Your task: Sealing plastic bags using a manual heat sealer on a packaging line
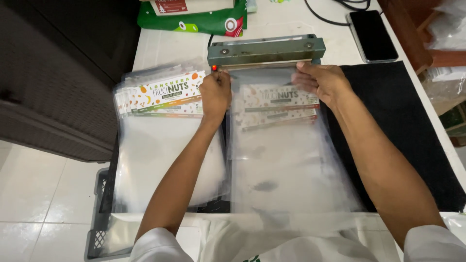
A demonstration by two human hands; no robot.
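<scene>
My left hand (215, 95) and my right hand (321, 80) pinch the two top corners of a clear plastic bag (281, 160) with a printed label strip. The bag's top edge lies under the jaw of a green-grey heat sealer (266, 50); a small red lamp glows at the sealer's left end. The bag hangs flat over the table's near edge toward me. To the left of my left hand lies a fanned stack of similar labelled clear bags (160, 126).
A black mat (407, 131) covers the white table (160, 48) to the right. A dark phone (373, 35) and a black cable lie at the back right. A green printed package (204, 22) sits behind the sealer. A grey crate (99, 228) stands below left.
</scene>
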